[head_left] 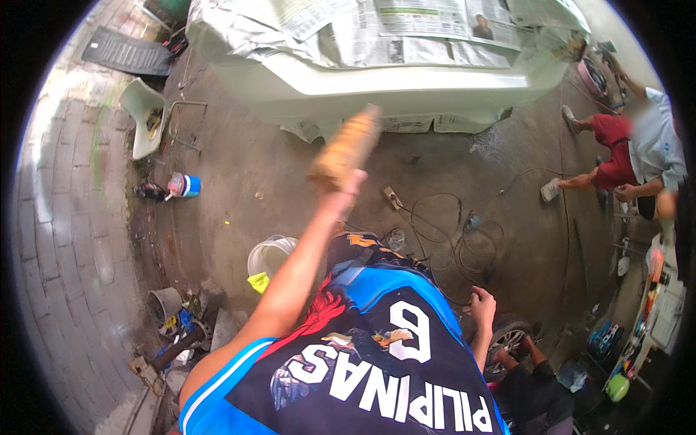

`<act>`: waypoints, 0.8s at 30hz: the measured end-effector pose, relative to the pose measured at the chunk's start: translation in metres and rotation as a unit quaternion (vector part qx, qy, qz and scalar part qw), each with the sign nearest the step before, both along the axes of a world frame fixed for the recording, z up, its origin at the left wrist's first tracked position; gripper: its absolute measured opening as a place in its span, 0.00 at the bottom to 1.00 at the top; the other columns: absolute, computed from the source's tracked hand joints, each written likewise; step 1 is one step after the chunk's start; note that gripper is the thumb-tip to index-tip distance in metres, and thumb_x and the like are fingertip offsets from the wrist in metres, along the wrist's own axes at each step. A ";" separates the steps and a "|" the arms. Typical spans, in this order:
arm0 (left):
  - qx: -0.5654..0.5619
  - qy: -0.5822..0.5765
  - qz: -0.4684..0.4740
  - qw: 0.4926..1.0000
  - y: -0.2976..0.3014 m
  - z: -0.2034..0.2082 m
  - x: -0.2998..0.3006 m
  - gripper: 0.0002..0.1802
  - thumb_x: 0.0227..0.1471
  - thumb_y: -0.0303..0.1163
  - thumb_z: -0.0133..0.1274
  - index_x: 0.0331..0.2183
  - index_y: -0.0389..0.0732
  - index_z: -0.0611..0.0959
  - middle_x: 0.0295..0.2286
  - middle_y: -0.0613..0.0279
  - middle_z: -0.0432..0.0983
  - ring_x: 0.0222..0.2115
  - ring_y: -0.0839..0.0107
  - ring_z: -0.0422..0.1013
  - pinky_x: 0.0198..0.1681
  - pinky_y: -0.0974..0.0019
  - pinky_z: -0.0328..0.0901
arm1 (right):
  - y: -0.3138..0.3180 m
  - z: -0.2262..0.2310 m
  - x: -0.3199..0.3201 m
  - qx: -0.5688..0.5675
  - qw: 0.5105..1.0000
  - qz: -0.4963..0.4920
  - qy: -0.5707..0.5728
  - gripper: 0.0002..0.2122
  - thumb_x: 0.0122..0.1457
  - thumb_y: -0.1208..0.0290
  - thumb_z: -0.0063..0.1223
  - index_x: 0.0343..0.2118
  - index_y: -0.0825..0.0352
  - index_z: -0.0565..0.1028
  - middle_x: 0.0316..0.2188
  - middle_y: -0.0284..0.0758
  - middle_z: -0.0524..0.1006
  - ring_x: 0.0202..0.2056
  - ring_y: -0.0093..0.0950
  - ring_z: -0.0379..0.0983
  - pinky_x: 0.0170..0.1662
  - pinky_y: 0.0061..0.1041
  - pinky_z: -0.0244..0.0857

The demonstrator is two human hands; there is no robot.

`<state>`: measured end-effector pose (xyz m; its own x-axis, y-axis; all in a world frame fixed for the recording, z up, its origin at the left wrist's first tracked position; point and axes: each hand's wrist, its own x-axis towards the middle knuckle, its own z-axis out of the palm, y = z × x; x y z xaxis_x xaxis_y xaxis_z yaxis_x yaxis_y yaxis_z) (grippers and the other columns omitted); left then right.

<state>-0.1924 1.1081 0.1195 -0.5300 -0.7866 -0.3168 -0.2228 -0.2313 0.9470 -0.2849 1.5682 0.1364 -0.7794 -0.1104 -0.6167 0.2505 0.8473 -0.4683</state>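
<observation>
My left hand (pixel 351 190) reaches forward, closed around a long orange-brown thing (pixel 346 148). Motion blurs it, so its kind is unclear. Its far end points at a glossy white car bumper (pixel 391 90), seemingly just short of it or in front of it; contact cannot be judged. Newspaper sheets (pixel 420 25) cover the car body above the bumper, and more paper hangs below it. Down at my right side, my right hand (pixel 480 306) has curled fingers; whatever they may hold is hidden. A dark hose or cord (pixel 458 254) loops on the floor near that hand.
A white bucket (pixel 272 254) with a yellow cloth (pixel 258 282) stands at my left. Farther left are a white chair (pixel 141 116) and a blue-white can (pixel 190 186). Another person (pixel 645 145) sits at the right; someone else's dark-clothed legs (pixel 533 388) are near a wheel (pixel 511 337).
</observation>
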 end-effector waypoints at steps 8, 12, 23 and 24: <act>0.003 0.114 0.320 0.941 -0.117 0.077 0.187 0.15 0.52 0.34 0.53 0.42 0.39 0.75 0.35 0.61 0.71 0.32 0.63 0.69 0.37 0.57 0.65 | 0.038 -0.008 0.022 0.021 0.998 0.023 -0.054 0.14 0.54 0.71 0.43 0.39 0.67 0.79 0.20 0.41 0.79 0.23 0.30 0.79 0.35 0.27 0.72; 0.093 0.096 0.229 0.964 -0.104 0.084 0.298 0.09 0.55 0.34 0.49 0.33 0.38 0.75 0.28 0.63 0.71 0.30 0.72 0.68 0.35 0.68 0.64 | 0.051 0.014 0.035 -0.064 0.997 -0.023 -0.038 0.15 0.54 0.73 0.42 0.40 0.70 0.78 0.24 0.42 0.80 0.22 0.32 0.79 0.30 0.28 0.72; 0.363 -0.145 0.009 0.921 0.043 -0.004 0.407 0.12 0.40 0.32 0.50 0.29 0.37 0.70 0.25 0.60 0.67 0.26 0.67 0.65 0.32 0.66 0.65 | 0.042 0.162 0.128 -0.395 0.888 -0.086 0.220 0.16 0.56 0.82 0.41 0.46 0.73 0.75 0.23 0.29 0.70 0.21 0.19 0.70 0.27 0.17 0.65; 0.362 -0.139 0.010 0.922 0.056 -0.002 0.410 0.12 0.41 0.33 0.50 0.29 0.37 0.70 0.24 0.61 0.67 0.26 0.67 0.65 0.32 0.66 0.65 | 0.044 0.182 0.134 -0.411 0.872 -0.100 0.246 0.16 0.56 0.82 0.42 0.46 0.73 0.75 0.23 0.29 0.70 0.21 0.19 0.70 0.27 0.17 0.65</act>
